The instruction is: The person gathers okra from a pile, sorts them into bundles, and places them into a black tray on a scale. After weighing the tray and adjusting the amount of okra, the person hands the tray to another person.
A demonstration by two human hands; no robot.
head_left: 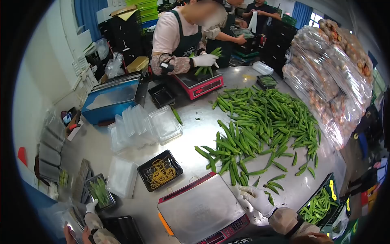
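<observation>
Green okra (260, 118), yellow rubber bands (161, 173), white-gloved right hand (256, 199).

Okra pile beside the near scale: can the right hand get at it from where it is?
Probably yes: the right hand lies at the okra pile's near edge, with nothing between them.

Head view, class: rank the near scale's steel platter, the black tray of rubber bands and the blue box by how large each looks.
1. Near scale's steel platter, largest, though closest to the camera.
2. Blue box, slightly smaller; being farther away, it may truly be bigger.
3. Black tray of rubber bands, clearly smallest.
</observation>
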